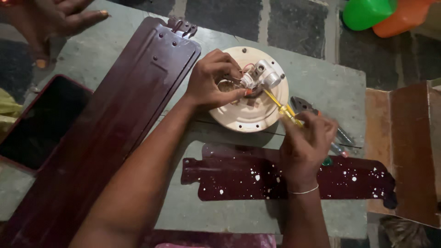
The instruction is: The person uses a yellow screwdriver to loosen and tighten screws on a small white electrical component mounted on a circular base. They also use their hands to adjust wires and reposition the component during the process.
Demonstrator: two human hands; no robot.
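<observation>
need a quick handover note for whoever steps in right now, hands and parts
Left hand: pinching the wires at the white fitting on the round cream motor plate.
Right hand: gripping a yellow screwdriver, tip at the fitting.
Pliers lie beside the plate; two dark red fan blades lie on the table.
Done: plate bare of blades. Left: the fitting is still being worked on.

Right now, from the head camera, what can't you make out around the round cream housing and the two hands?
- Screwdriver tip: the yellow-handled screwdriver ends among wires on the round cream housing; contact point too small to see.
- Right hand: motion-blurred, so its grip is unclear.
- Left hand: fingers cover the wiring under them.
- Dark pliers: handles hidden behind the right hand.
- Long maroon metal blade: cut off by the bottom edge.
</observation>
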